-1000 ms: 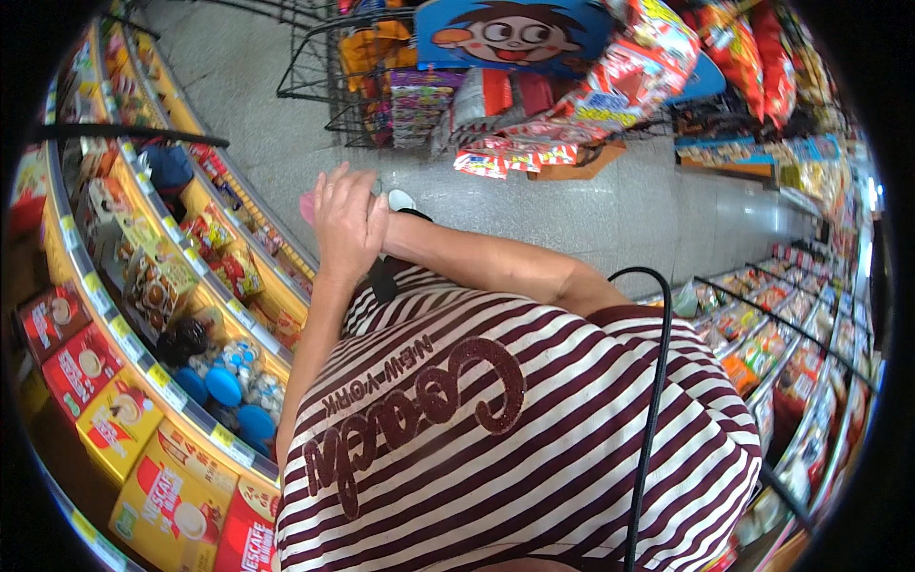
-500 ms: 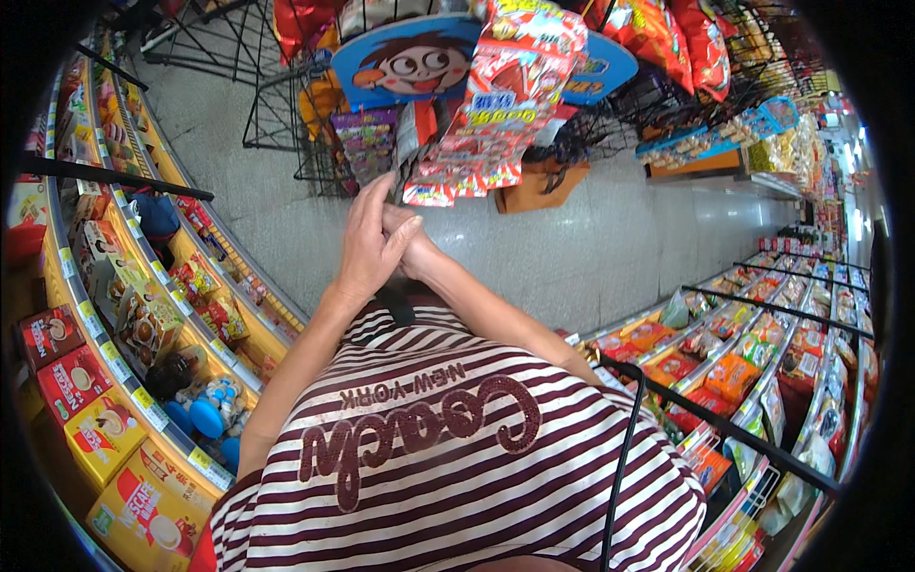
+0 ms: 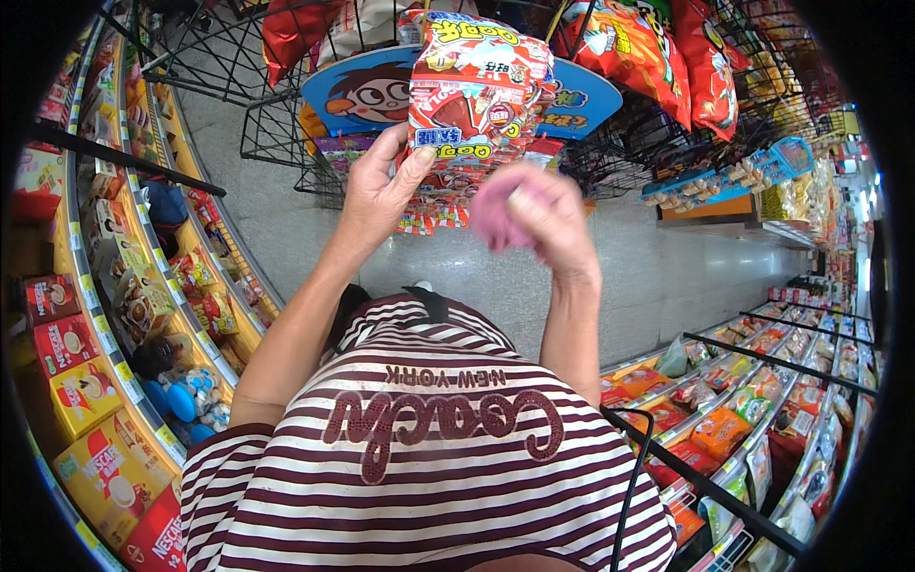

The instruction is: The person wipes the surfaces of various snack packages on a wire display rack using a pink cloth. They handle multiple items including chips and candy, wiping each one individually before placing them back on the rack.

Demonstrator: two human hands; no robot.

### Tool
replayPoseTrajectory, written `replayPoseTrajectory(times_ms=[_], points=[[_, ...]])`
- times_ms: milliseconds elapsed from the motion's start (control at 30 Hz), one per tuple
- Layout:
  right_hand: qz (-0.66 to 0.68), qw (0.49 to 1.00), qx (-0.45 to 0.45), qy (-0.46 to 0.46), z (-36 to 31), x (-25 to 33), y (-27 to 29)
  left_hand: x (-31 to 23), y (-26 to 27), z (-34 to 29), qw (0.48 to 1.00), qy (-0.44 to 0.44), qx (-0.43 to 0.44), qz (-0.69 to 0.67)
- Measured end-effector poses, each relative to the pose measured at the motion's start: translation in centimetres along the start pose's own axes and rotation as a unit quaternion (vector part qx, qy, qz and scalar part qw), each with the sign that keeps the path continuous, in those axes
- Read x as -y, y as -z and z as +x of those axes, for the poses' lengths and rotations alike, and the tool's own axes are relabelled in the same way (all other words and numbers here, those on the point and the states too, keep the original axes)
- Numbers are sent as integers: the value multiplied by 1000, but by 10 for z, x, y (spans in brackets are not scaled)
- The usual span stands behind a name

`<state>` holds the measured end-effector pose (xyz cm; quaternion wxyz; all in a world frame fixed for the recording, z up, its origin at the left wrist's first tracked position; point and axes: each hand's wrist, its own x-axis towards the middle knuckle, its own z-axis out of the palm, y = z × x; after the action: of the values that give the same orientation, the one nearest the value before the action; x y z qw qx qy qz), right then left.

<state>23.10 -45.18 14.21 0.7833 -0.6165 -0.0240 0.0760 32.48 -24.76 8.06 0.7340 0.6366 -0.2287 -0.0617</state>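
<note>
- A hanging stack of glossy red and white plastic snack packets (image 3: 477,119) is found straight ahead, in front of a curved blue board with a cartoon face (image 3: 367,100) and beside a black wire rack (image 3: 276,143)
- The step in hand is judged to be a wipe of the packet fronts with a soft, bunched pink cloth (image 3: 500,205); it would be done best with the cloth spread flatter, since little surface is covered by a wad
- Strokes should be kept light and drawn away from the steadied left edge, as slippery film can easily be creased and a hanging packet could be tugged loose
- The stack's left edge is gripped by the bare left hand (image 3: 381,195), about half closed, with the thumb laid on the front and the fingers partly hidden; how many packets are caught cannot be told
- The pink cloth is clasped in the bare right hand (image 3: 558,214), its fingers curled in; both are blurred, and whether the stack is touched cannot be told
- The left forearm is slanted up and rightward, its wrist fairly straight; the right forearm is raised almost upright, with the hand turned inward toward the stack
- Both hands are held out beyond the maroon and white striped shirt (image 3: 429,453), near each other but apart
</note>
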Motion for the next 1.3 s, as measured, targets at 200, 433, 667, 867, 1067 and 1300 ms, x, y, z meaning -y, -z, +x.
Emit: replayPoseTrajectory(times_ms=[200, 433, 667, 867, 1067, 1300], points=[[-458, 737, -304, 394, 60, 33, -24, -15, -9, 9, 999, 19, 44, -9], [-473, 713, -307, 417, 51, -31, -39, -11, 0, 12, 997, 37, 65, -4], [-453, 807, -319, 204, 12, -151, -33, 10, 12, 12, 995, 58, 78, 13], [-13, 915, -401, 34, -1, -183, -14, 23, 12, -5, 994, 62, 91, 8], [-303, 807, -434, 262, 3, -144, -22, 41, 19, -13, 986, 107, 106, 74], [-393, 791, -333, 331, 19, -129, -34, 51, 20, -13, 980, 111, 105, 128]])
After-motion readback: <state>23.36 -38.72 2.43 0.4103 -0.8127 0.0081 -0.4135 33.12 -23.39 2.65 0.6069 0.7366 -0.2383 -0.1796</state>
